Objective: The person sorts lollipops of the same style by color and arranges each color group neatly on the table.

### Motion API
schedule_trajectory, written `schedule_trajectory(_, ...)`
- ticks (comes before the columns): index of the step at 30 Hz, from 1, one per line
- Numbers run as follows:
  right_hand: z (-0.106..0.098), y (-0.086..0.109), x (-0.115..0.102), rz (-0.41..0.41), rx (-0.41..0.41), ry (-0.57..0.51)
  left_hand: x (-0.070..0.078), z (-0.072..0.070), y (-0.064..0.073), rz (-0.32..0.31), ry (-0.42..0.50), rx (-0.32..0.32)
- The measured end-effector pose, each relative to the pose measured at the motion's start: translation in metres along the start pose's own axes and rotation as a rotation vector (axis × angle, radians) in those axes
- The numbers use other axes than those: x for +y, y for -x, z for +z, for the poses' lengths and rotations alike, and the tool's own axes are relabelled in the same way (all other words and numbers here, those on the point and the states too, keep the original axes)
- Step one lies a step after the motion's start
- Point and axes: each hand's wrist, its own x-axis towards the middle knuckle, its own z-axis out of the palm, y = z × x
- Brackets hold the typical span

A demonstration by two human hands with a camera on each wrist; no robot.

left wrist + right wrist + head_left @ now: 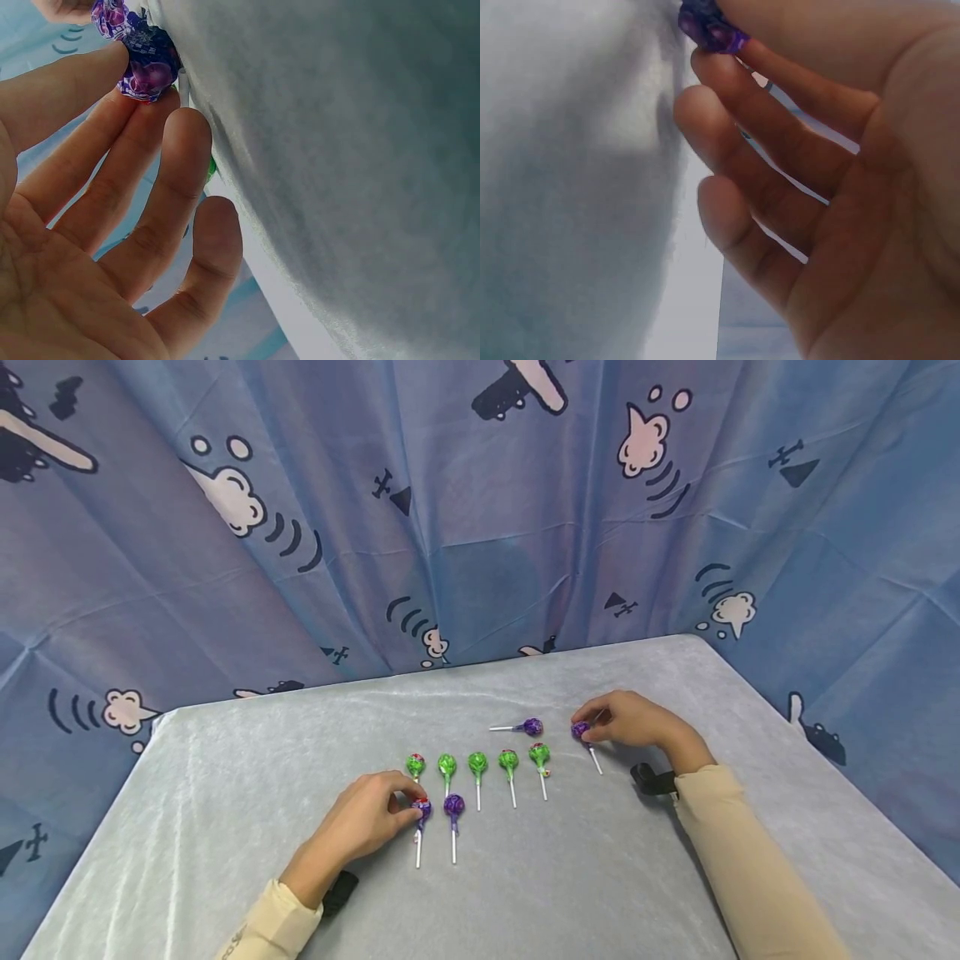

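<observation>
My left hand pinches the purple head of a lollipop between thumb and fingers, its white stick pointing toward me. The left wrist view shows that purple wrapper at the thumb tip, the other fingers loosely bent. A second purple lollipop lies just right of it. At the back right, my right hand holds another purple lollipop by its head, stick slanting down to the right. In the right wrist view only part of its wrapper shows, at the top edge.
Several green lollipops form a row behind the front purple ones, sticks toward me. Farther back, a purple lollipop lies sideways, stick pointing left. A pale cloth covers the table. Blue patterned curtains hang behind it and along the right.
</observation>
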Motion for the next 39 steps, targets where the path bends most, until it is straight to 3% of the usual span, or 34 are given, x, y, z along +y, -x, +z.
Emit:
schedule_trajectory(4,-0.004,0.003,-0.001,0.028,0.027,-0.013,-0.001,0.000,0.000,0.009,0.002,0.005)
schedule_trajectory(17,-0.020,0.013,-0.009,-0.018,0.129,0.000,-0.001,0.001,-0.001,0.007,0.005,0.004)
schedule_trajectory(27,-0.019,0.012,-0.017,-0.015,0.109,-0.014,-0.001,0.000,0.000,0.007,0.007,0.002)
schedule_trajectory(39,-0.010,0.008,-0.026,-0.076,0.108,-0.030,-0.001,0.001,0.000,-0.013,0.005,0.005)
